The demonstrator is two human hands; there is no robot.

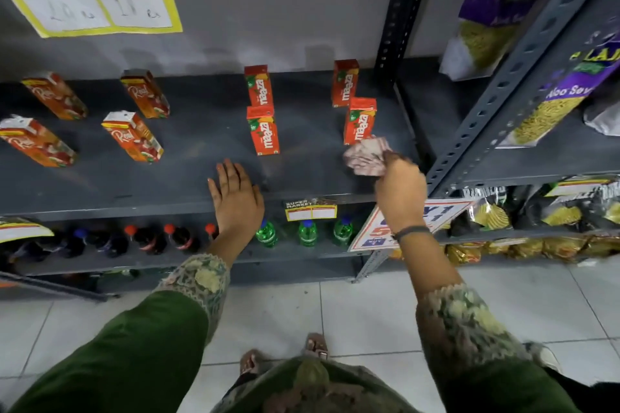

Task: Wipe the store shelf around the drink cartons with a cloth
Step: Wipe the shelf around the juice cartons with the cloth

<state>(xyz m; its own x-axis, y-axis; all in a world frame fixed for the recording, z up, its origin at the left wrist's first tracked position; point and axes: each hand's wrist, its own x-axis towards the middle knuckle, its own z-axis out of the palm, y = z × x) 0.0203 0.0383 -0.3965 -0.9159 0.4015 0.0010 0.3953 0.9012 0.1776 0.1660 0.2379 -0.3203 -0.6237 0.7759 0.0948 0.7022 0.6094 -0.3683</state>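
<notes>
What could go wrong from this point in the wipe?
The cloth bunched in the right hand sits right against the front right Maaza carton; a sweep could tip that upright carton. The left hand lies flat on the shelf edge, so leaning there might smear dust on the surface.

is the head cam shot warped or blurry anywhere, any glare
Head view: wide-angle warp bends the shelf posts and splays the left cartons; cloth in the right hand looks motion-blurred; price sign soft; lighting dim and even, no strong glare.
</notes>
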